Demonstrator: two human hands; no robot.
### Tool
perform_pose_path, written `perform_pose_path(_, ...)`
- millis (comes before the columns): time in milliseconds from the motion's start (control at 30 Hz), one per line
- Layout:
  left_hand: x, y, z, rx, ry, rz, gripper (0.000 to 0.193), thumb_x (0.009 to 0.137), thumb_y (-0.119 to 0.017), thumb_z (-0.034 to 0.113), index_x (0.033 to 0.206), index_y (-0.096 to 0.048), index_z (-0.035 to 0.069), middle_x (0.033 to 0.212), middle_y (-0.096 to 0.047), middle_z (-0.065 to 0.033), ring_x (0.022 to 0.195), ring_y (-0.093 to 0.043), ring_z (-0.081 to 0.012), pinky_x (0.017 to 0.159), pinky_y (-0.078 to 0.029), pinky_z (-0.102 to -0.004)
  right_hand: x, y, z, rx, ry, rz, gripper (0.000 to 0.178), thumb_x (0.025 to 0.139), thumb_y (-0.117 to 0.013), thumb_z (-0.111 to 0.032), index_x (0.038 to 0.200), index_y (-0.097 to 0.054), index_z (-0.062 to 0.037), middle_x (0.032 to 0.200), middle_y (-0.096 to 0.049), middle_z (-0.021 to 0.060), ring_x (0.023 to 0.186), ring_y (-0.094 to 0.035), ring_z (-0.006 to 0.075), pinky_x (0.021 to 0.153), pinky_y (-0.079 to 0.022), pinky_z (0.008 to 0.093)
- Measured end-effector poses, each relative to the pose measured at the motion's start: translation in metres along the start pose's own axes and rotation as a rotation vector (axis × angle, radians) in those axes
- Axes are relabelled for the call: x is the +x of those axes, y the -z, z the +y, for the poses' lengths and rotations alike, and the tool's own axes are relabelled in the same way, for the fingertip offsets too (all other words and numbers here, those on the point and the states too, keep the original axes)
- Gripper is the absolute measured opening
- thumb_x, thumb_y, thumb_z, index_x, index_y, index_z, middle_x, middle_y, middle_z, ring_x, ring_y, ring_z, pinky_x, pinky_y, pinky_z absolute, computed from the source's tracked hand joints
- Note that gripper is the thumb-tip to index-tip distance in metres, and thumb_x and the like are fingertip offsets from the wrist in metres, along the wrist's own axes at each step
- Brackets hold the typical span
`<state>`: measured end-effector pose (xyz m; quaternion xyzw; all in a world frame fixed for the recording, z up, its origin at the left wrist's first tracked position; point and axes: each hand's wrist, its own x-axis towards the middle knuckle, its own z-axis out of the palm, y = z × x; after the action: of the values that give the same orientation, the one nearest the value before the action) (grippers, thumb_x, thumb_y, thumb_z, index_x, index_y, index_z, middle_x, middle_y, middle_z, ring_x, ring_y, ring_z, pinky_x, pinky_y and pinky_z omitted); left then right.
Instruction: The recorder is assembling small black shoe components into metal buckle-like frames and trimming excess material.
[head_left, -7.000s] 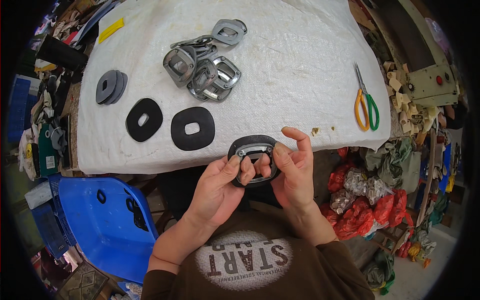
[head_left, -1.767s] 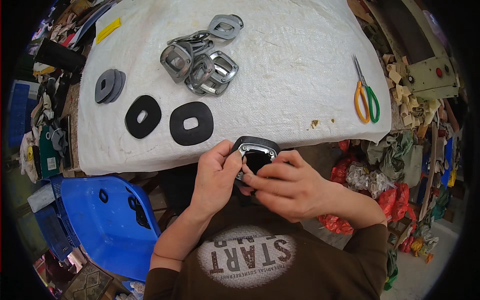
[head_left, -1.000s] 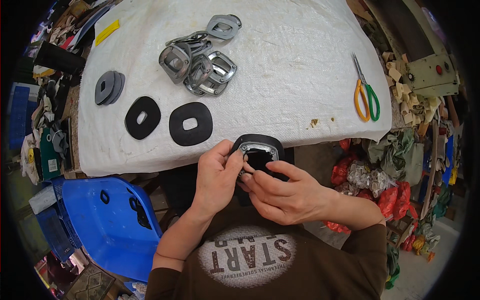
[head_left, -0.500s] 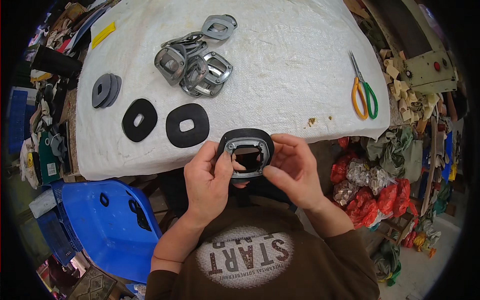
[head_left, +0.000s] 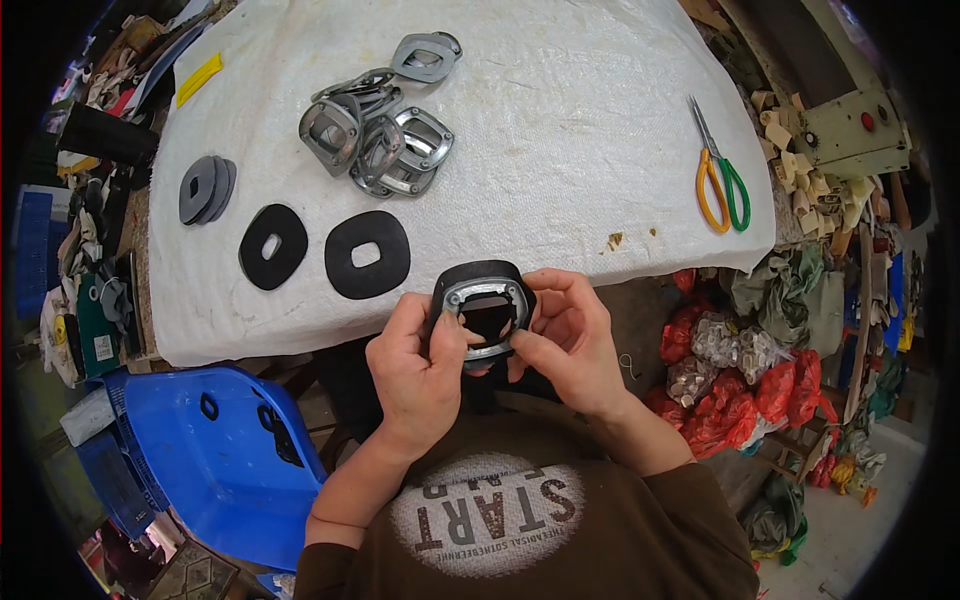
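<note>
Just over the near table edge, both hands hold a rounded-square metal frame point(head_left: 487, 284) with a black flexible pad point(head_left: 478, 269) around it. My left hand point(head_left: 415, 375) is closed on its left side, thumb inside the opening. My right hand point(head_left: 570, 345) pinches the right side, thumb at the lower right corner and fingers along the outer edge. Beyond the hands, two loose black pads with oblong holes, one on the left point(head_left: 292, 240) and one nearer point(head_left: 394, 250), lie flat on the white-covered table point(head_left: 560, 150).
Several metal frames point(head_left: 330, 130) are piled farther back, with a grey-topped one point(head_left: 420, 70) behind. Grey pads point(head_left: 222, 190) are stacked at left, near a yellow strip point(head_left: 200, 80). Scissors point(head_left: 711, 152) lie at right. A blue basin point(head_left: 210, 490) holding black rings stands lower left; red bags point(head_left: 725, 410) sit lower right.
My right fingers have shifted inward, and the thumb now presses nearer the frame's lower right corner. The view has moved slightly; the frame and pad stay between both hands.
</note>
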<state>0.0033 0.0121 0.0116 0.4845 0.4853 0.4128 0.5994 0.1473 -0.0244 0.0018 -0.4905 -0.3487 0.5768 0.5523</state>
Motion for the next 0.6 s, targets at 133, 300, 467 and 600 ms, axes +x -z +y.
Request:
perform_pose_path(133, 0.0019, 0.002, 0.0015, 0.02, -0.002, -0.019, 0.012, 0.087, -0.046, 0.005, 0.079, -0.048, -0.004, 0.065, -0.061, -0.0092, 0.054, -0.056, -0.008, 0.048, -0.047, -0.0212, 0.002, 0.0064, -0.0058, 0.135, -0.081, -0.074, 0.043, 0.077, -0.053, 0.006, 0.117, -0.036, 0.0026, 0.089, -0.056, 0.0136, 0.064, -0.058, 0.0139, 0.05, -0.049, 0.023)
perform_pose_path(300, 0.0003, 0.0029, 0.0004, 0.002, 0.023, -0.039, 0.013, 0.087, -0.045, 0.006, 0.08, -0.049, -0.004, 0.067, -0.061, -0.0092, 0.054, -0.057, -0.0086, 0.049, -0.047, -0.0214, 0.0032, 0.0039, -0.0075, -0.071, -0.047, -0.043, 0.043, 0.076, -0.052, 0.007, 0.116, -0.037, 0.0047, 0.088, -0.056, 0.0127, 0.059, -0.056, 0.0125, 0.046, -0.047, 0.0216)
perform_pose_path(467, 0.0034, 0.0069, -0.0029, -0.339, 0.145, -0.125, 0.012, 0.088, -0.044, 0.006, 0.087, -0.051, -0.004, 0.076, -0.061, -0.0097, 0.061, -0.058, -0.0095, 0.053, -0.048, -0.0212, 0.0044, 0.0068, -0.01, -0.119, -0.04, -0.025, 0.042, 0.076, -0.052, 0.008, 0.116, -0.039, 0.006, 0.086, -0.057, 0.0122, 0.059, -0.056, 0.0108, 0.044, -0.045, 0.0207)
perform_pose_path(600, 0.0031, 0.0079, -0.0022, -0.263, 0.132, -0.167, 0.014, 0.088, -0.043, 0.005, 0.091, -0.051, -0.005, 0.078, -0.059, -0.0089, 0.064, -0.058, -0.0097, 0.055, -0.049, -0.0202, 0.0042, 0.0057, -0.0102, -0.099, -0.015, -0.022, 0.047, 0.075, -0.052, 0.008, 0.12, -0.036, 0.0047, 0.084, -0.056, 0.0112, 0.058, -0.054, 0.0099, 0.045, -0.045, 0.0198)
